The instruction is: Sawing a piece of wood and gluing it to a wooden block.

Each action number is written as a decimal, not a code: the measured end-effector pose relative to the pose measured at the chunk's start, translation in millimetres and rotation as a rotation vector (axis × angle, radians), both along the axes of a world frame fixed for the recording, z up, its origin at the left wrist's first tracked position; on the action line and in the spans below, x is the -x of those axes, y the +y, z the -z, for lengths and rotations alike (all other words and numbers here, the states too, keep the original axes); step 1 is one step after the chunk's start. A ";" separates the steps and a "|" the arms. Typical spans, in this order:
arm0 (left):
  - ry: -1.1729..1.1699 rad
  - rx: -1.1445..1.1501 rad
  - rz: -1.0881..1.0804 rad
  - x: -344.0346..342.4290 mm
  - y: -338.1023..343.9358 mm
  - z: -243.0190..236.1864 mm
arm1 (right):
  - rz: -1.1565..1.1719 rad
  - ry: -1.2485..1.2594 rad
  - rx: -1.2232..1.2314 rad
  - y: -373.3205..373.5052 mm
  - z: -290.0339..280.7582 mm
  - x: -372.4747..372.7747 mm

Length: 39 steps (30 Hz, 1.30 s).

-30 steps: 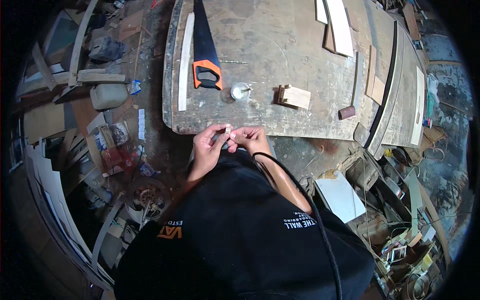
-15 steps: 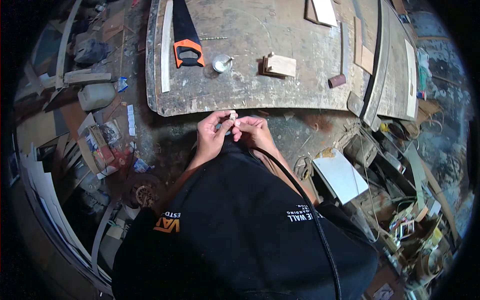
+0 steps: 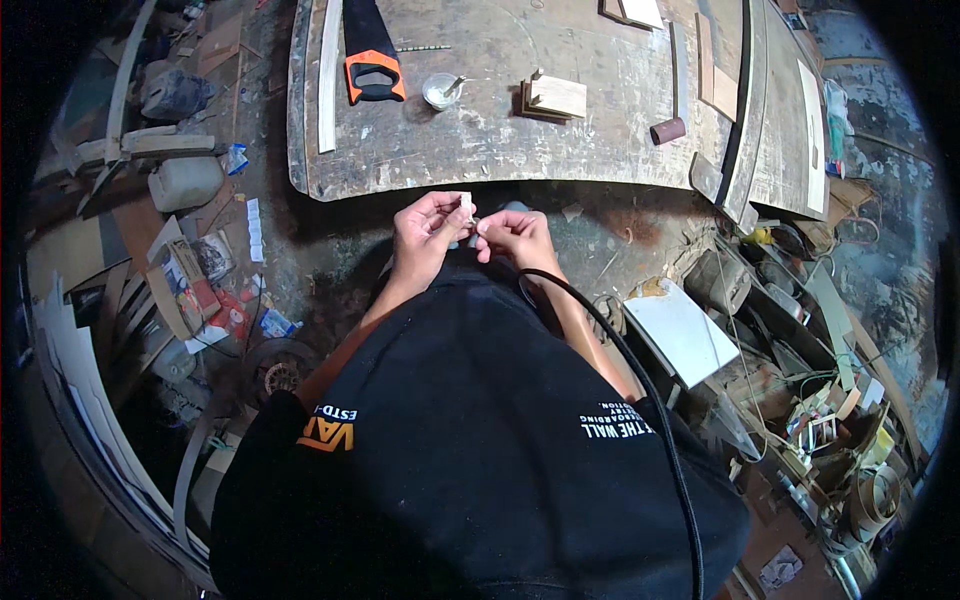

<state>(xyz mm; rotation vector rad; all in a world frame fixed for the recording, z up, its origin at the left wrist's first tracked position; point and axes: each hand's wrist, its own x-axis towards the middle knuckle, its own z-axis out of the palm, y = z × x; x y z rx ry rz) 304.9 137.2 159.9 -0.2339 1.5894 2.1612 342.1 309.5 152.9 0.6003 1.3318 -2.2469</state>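
Observation:
My left hand [image 3: 425, 240] pinches a small pale piece [image 3: 465, 203], apparently wood, held upright below the worktable's near edge. My right hand [image 3: 515, 237] is closed beside it, thumb and fingertip pinched at the piece's lower end on something too small to make out. On the worktable [image 3: 470, 160] above my hands lie a saw with an orange-black handle [image 3: 356, 67], a clear cup of pale stuff with a stick in it [image 3: 440, 91], a small pale wooden block assembly [image 3: 555, 97] and a thin rod [image 3: 422, 48].
Wood strips [image 3: 328, 90], a brown cylinder [image 3: 668, 130] and long dark strips [image 3: 740, 110] lie on the table. The floor holds scrap boards, a grey jerrycan [image 3: 185, 185], a white panel [image 3: 680, 332] and clutter. A black cord [image 3: 600, 315] runs past my right arm.
The table and surroundings sit higher in the picture than before, as the view shifts. My hands stay together at the small piece, the right fingertips now slightly farther right of its top.

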 end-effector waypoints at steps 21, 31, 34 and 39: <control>-0.410 -0.028 0.173 73.4 122.8 -12.0 | -0.113 0.573 -0.861 128.8 -29.6 57.6; -0.329 -0.045 0.154 93.9 189.0 -11.3 | -0.108 0.201 -0.481 191.1 -5.2 83.1; -0.306 0.008 0.137 95.7 202.9 -6.8 | -0.126 0.172 -0.394 203.1 3.1 87.9; -0.084 0.084 0.105 96.7 221.1 8.1 | -0.087 0.125 -0.186 216.8 17.2 90.2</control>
